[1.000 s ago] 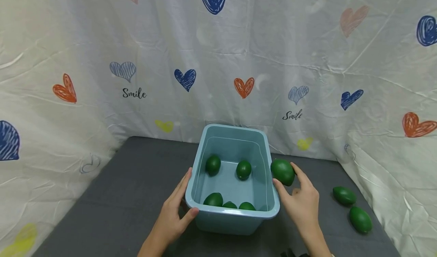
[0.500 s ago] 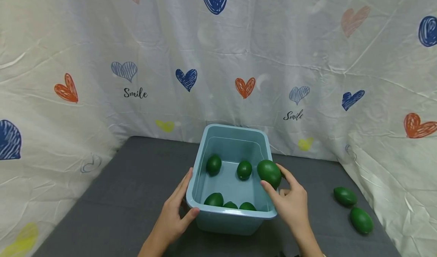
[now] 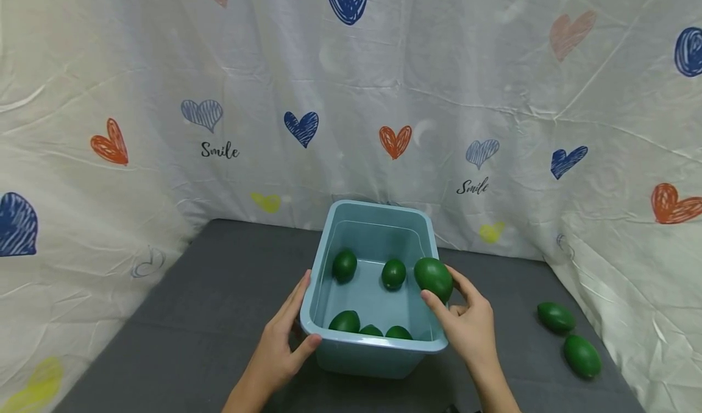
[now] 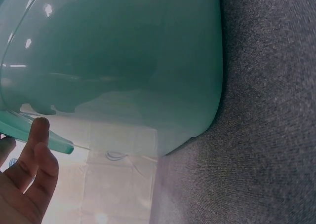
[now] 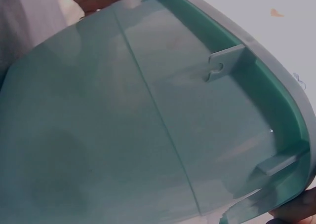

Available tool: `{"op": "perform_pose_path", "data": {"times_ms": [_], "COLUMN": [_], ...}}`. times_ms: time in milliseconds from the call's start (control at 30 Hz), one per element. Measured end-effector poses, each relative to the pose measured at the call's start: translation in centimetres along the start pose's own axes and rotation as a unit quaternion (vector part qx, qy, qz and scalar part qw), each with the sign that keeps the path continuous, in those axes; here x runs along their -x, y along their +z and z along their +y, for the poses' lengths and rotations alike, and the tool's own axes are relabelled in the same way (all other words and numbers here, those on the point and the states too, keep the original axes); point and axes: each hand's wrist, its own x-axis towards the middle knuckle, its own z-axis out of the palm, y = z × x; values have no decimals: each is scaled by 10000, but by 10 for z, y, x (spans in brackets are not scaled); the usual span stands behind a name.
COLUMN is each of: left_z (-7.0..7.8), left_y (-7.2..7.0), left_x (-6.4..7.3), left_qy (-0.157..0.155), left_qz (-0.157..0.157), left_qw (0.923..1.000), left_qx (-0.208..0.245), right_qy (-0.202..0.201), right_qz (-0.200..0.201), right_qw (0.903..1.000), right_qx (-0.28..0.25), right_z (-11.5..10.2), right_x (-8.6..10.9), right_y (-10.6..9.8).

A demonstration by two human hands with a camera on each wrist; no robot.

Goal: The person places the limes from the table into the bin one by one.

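Observation:
A light-blue plastic bin (image 3: pixel 378 347) stands on the dark cloth, with several smooth green limes inside, among them one at the left (image 3: pixel 344 265) and another near the middle (image 3: pixel 393 274). My left hand (image 3: pixel 276 343) rests against the bin's near left corner, fingers extended along its outer side and thumb at the front rim. In the left wrist view its fingertips (image 4: pixel 39 128) lie right at the rim's edge. My right hand (image 3: pixel 468 315) holds another lime (image 3: pixel 433 279) between thumb and fingers, over the bin's right rim. The right wrist view shows mostly the bin's outer wall (image 5: pixel 98 120); the held lime is hidden there.
Two more limes, one farther back (image 3: pixel 556 317) and one nearer (image 3: pixel 582 356), lie on the dark grey cloth (image 3: pixel 219 315) at the right. Behind the bin hangs a white curtain (image 3: pixel 351 78) printed with hearts and "Smile".
My right hand has moved left with its lime, from beside the bin to over its right rim, and has stayed nearly still this last half second. The left hand keeps its place.

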Motion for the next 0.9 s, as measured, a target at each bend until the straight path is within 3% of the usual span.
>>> {"op": "perform_pose_path", "data": {"times_ms": [567, 900], "left_z": [-1, 0], "left_y": [-1, 0], "left_x": [0, -1], "left_qy": [89, 62], "left_qz": [-24, -38], "left_qw": [9999, 9999], "left_qx": [56, 86], "right_qy": [-486, -407], "right_qz": [281, 447], "right_qw": [9977, 9964], "right_qx": [380, 600], "right_z": [0, 9], "right_x": [-2, -2], "right_y": [-2, -12]}}
